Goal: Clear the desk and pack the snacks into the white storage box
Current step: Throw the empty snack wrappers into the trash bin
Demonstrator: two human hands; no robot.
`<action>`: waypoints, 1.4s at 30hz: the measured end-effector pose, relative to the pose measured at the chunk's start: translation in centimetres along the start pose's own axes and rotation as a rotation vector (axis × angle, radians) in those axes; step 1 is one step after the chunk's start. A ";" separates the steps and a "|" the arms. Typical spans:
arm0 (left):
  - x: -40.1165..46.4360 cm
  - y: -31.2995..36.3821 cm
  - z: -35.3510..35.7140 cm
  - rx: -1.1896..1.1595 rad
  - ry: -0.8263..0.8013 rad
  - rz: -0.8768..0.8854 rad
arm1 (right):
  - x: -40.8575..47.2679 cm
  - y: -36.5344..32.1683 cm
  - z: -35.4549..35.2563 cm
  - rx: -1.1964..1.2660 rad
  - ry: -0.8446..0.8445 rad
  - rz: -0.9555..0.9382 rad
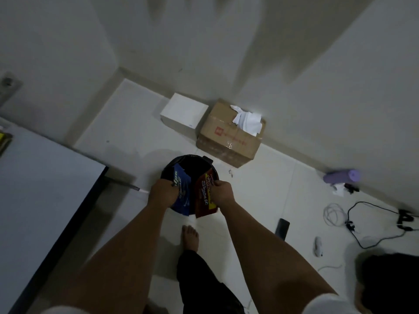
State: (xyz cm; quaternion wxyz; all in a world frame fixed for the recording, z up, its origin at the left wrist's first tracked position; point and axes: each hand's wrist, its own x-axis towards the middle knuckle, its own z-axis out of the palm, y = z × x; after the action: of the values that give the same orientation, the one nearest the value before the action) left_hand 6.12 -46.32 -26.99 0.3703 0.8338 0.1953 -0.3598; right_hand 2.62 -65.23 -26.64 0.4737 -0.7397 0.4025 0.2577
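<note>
Now, my view: I am looking down past both bare forearms at a pale tiled floor in dim light.
Left hand: my left hand is curling its fingers round a blue snack packet, holding it over a round black bin.
Right hand: my right hand is pinching a red snack packet by its edge, just beside the blue one and over the same bin.
White storage box: the white storage box is sitting on the floor against the wall, beyond the bin, touching a taped cardboard box with crumpled white paper on top.
Tabletop: the pale tabletop is lying at my left, near the bin.
Floor at right: a purple roll, black cables and a dark phone are lying well apart from the bin.
My foot: one bare foot is standing just below the bin.
</note>
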 end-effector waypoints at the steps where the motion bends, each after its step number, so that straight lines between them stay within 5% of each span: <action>1: 0.4 0.3 0.1 -0.023 -0.030 -0.014 | 0.5 -0.4 0.3 -0.016 -0.025 -0.007; 5: 0.4 1.7 0.0 -0.016 -0.142 -0.116 | 0.8 -1.6 0.8 -0.138 -0.069 -0.043; 13: -4.5 0.0 -4.4 -0.169 -0.096 -0.218 | -2.7 -4.1 1.4 -0.259 -0.125 -0.104; 31: -15.7 -16.4 -28.6 -0.475 0.446 -0.163 | -17.9 -15.6 18.1 -0.484 -0.257 -0.592; 42: -17.0 -23.4 -35.4 -0.501 0.686 -0.212 | -22.4 -21.1 27.7 -0.514 -0.304 -0.732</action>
State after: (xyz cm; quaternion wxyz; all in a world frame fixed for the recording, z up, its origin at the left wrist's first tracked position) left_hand -2.92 -5.25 -8.96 0.4357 0.7648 0.4729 -0.0397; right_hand 8.19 -27.36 -10.76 0.3884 -0.8801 -0.0354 0.2707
